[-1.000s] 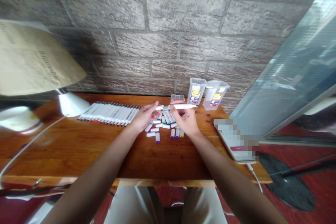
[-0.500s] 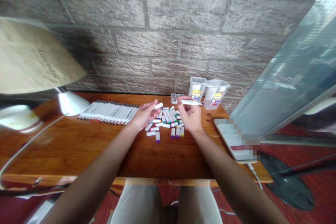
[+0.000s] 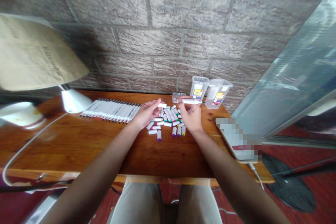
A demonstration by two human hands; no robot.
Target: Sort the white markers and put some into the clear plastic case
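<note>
My left hand (image 3: pixel 147 113) pinches a small white marker cap (image 3: pixel 162 105) between thumb and fingers, just above a pile of loose caps (image 3: pixel 168 122) with coloured ends. My right hand (image 3: pixel 191 115) grips a white marker pen (image 3: pixel 191 101) held level, its tip pointing right. The cap and the pen's near end are a short gap apart. A long row of white markers (image 3: pixel 111 109) lies side by side on the wooden table (image 3: pixel 78 143) to the left of my left hand.
Two clear plastic boxes (image 3: pixel 210 92) with labels stand against the brick wall at the back right, a small clear lid (image 3: pixel 177 96) beside them. A white lamp (image 3: pixel 73 99) and its cable (image 3: pixel 23 147) sit at the left. A blurred white device (image 3: pixel 237 138) lies at the table's right edge.
The cap has come off the marker: my left hand now holds it apart from the pen, which my right hand drew slightly to the right.
</note>
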